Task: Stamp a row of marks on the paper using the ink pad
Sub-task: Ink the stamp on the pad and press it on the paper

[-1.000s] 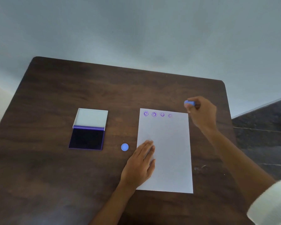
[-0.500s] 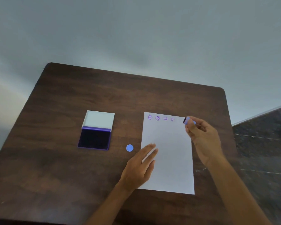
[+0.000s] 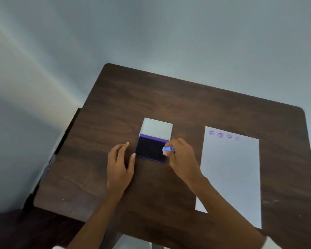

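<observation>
Pinching the blue stamp [image 3: 168,149] over the ink pad [image 3: 151,150], the right hand [image 3: 182,159]; left hand [image 3: 119,164] spread beside it.

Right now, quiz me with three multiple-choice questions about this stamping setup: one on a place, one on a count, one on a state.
1. Where is the small blue stamp?
A. at the open purple ink pad
B. on the white paper sheet
C. lying free on the dark wooden table

2. Marks on the paper?
A. two
B. four
C. six

3. The ink pad's lid?
A. shut
B. removed
C. open

Answers:
A, the right hand holds it at the pad's right edge.
B, four in the top row, the last faint.
C, the lid is folded back.
</observation>
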